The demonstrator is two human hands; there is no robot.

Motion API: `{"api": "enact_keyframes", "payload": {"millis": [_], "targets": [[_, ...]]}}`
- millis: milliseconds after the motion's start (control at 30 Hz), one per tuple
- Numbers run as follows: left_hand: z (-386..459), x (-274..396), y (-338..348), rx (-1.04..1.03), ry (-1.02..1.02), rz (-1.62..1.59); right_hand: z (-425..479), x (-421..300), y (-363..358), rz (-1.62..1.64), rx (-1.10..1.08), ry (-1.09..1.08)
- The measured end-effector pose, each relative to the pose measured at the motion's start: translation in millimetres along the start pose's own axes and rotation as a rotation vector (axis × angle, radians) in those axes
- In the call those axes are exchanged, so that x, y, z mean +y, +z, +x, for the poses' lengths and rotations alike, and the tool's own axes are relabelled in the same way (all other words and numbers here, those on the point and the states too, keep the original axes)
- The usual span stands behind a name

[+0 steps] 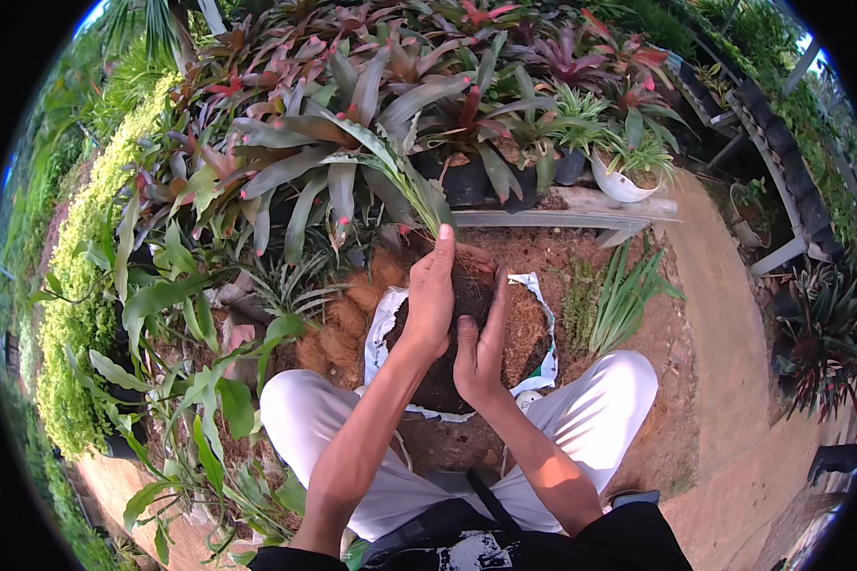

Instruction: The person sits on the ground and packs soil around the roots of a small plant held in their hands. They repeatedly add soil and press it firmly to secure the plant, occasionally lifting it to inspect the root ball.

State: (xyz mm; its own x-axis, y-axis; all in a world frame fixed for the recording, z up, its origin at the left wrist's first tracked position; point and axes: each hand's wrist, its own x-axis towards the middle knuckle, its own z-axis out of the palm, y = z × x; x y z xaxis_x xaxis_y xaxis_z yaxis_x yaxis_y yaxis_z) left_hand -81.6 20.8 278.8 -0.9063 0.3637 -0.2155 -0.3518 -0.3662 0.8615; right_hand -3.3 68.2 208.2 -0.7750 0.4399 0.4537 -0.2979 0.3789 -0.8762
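Note:
A long-leaved green plant (411, 187) with dark, soil-covered roots (470, 289) is held between both hands, its leaves pointing up and left. My left hand (432, 289) grips the plant at its base, thumb along the stems. Around the right side of the root ball curves my right hand (482, 350), its fingers partly hidden behind the roots. Below them, between the knees, an open white plastic sack (378, 350) holds dark soil (439, 385) and brown coir fibre (525, 335).
Brown coconut-fibre clumps (343, 325) lie left of the sack. Cut green plants (625, 303) lie on the ground at right. Ahead, potted bromeliads (357, 135) and a white pot (625, 178) crowd a bench (564, 214). Leafy plants (207, 385) stand close at left.

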Motion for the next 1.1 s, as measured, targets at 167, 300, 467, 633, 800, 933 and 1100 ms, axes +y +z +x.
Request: {"api": "enact_keyframes", "payload": {"millis": [167,300,467,633,800,933,1100], "targets": [[4.4,-15.3,-13.3,-0.126,0.015,0.023,1.8,-1.3,0.0,-0.043,0.019,0.002],[-0.2,-2.4,-9.9,-0.114,-0.061,-0.183,14.2,-7.2,-5.2,-0.027,-0.004,-0.069],[-0.4,-11.7,-12.0,-0.156,0.048,-0.046,16.4,-10.7,-8.1,-0.021,0.007,-0.087],[-4.3,-12.7,-3.1,-0.097,0.035,-0.079,14.2,-2.9,-8.6,-0.080,0.044,-0.101],[0.1,-9.0,-9.4,-0.113,-0.120,-0.401,16.4,-7.3,-7.6,-0.061,0.047,-0.137],[1.1,-16.8,-10.6,-0.066,0.123,0.070,16.7,-9.9,-4.0,0.003,0.074,-0.144],[6.9,-29.0,-18.8,-0.092,-0.035,-0.271,16.8,-5.5,-10.1,-0.098,0.006,-0.169]]}}
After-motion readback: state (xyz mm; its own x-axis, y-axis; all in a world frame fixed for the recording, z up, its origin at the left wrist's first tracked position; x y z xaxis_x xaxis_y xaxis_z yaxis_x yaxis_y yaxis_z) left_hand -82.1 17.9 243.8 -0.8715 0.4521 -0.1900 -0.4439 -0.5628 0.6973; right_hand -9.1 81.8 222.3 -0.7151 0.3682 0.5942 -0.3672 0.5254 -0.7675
